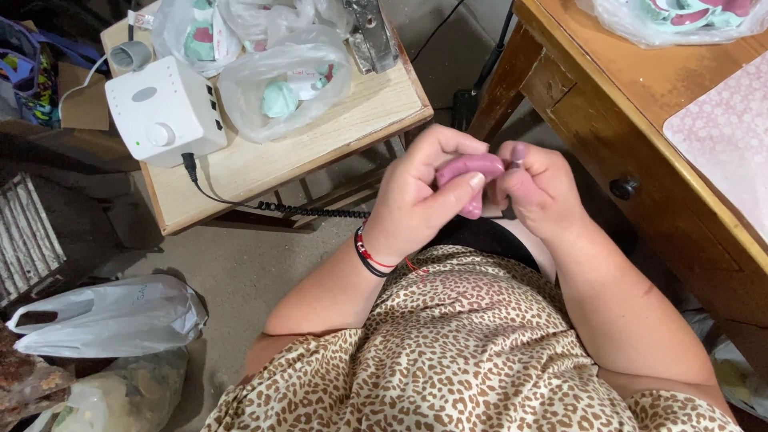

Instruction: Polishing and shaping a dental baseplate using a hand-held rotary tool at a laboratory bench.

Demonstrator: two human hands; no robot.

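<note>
At the centre of the frame, the left hand (420, 200) and right hand (540, 188) both close their fingers (468, 186) around 1 small pink piece (472, 170), held above the lap, between 2 wooden surfaces.

This looks like a small home craft workshop. A low wooden side table (320, 152) carries a white electric control box (164, 108) with a dial and coiled cord, beside clear plastic bags (284, 80) of small pastel pieces. Right of that table stands a wooden desk (632, 112) with a drawer knob. Below the table lies bare concrete floor (240, 264) with more bags (112, 316).
</note>
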